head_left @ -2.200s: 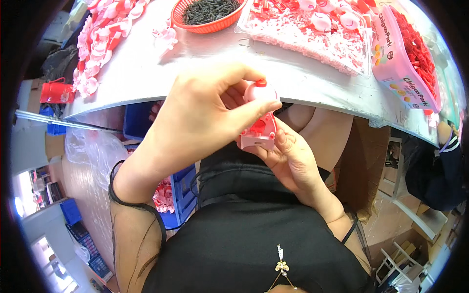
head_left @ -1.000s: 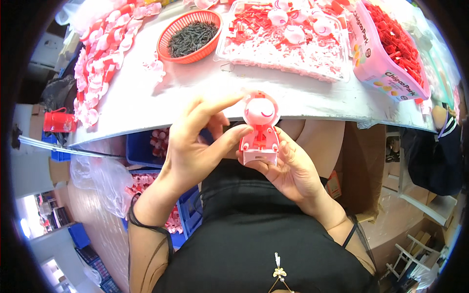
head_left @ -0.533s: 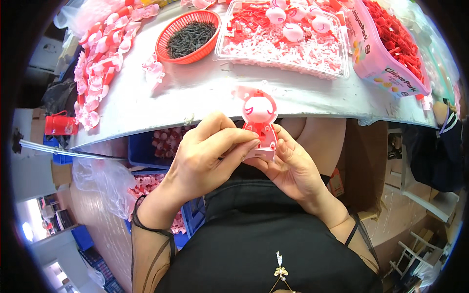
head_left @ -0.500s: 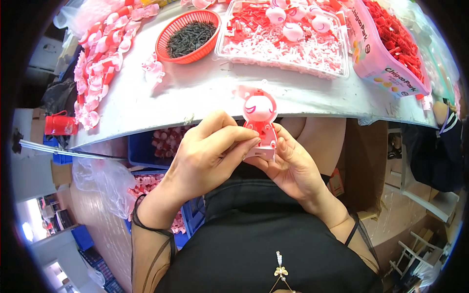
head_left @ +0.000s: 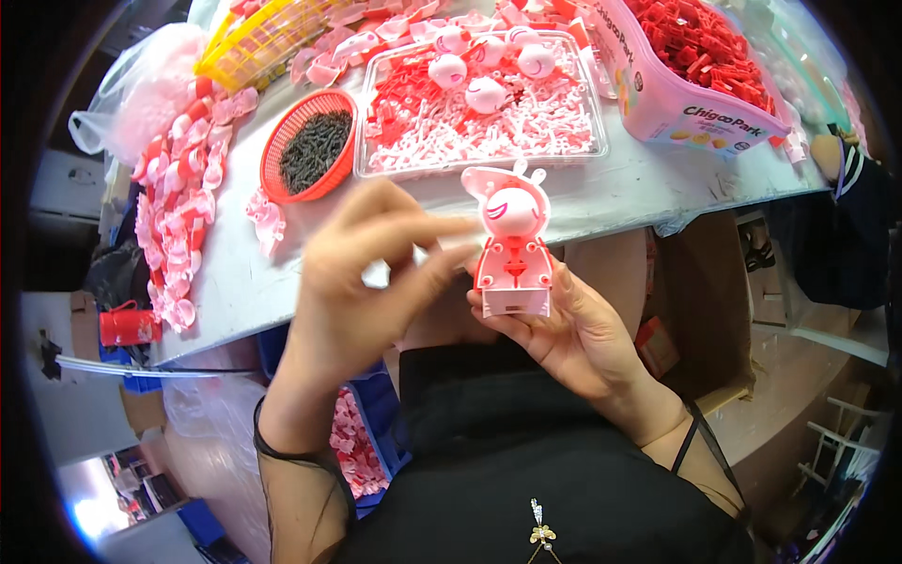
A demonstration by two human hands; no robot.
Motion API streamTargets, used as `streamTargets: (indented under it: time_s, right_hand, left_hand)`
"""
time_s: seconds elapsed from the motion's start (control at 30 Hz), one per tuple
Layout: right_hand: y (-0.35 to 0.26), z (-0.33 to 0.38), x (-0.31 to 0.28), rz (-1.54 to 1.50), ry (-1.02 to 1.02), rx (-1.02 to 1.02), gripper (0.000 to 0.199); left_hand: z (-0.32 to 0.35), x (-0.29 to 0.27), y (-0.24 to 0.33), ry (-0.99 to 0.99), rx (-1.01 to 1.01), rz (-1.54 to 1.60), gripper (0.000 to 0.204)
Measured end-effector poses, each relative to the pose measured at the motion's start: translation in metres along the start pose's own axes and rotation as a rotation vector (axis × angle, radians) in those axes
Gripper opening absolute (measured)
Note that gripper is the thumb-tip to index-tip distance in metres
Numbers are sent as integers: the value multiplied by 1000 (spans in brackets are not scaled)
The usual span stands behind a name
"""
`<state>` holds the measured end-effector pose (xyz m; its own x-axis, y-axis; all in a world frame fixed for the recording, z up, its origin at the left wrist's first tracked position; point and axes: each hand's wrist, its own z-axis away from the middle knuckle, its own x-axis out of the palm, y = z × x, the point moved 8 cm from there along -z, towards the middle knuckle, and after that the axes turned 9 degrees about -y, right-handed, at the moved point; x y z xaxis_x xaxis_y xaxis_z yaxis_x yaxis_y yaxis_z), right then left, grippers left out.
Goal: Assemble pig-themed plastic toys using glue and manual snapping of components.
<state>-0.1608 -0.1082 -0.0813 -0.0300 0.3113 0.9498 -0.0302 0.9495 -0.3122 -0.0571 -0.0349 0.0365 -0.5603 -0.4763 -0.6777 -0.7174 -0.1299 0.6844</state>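
A pink and red plastic toy figure half (head_left: 514, 268) stands upright in my right hand (head_left: 587, 329), whose fingers and thumb grip its lower body. Set in its open back is a white-pink ball head (head_left: 512, 214) with a dark pink curved mark; small red parts show in the body below it. My left hand (head_left: 352, 273) is just left of the toy, smeared by motion, its thumb and index finger apart and pointing at the toy. Nothing shows between those fingers.
On the table (head_left: 254, 291) are a red basket of black screws (head_left: 315, 150), a clear tray (head_left: 479, 164) of small pink and red parts with several ball heads, a pink tub (head_left: 695, 127) of red pieces, heaped pink shells (head_left: 178, 207) and a yellow basket (head_left: 254, 47). Blue crates (head_left: 381, 414) stand below.
My left hand has come off the toy's front and shifted left, its fingers parting. The toy stays in my right hand, now fully visible. The view has turned slightly.
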Motion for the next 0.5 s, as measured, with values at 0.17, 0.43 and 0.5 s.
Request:
streamTargets:
  time_s: [0.17, 0.43, 0.5]
  right_hand:
    - [-13, 4, -7, -18, 22, -67, 56]
    - [-31, 7, -12, 28, -19, -93, 51]
    - [-30, 7, -15, 3, -18, -81, 49]
  left_hand:
    - [-53, -22, -43, 78, -83, -180, 10]
    - [-87, -18, -66, -9, -126, -376, 12]
    - [-87, -13, -67, -105, -212, -342, 14]
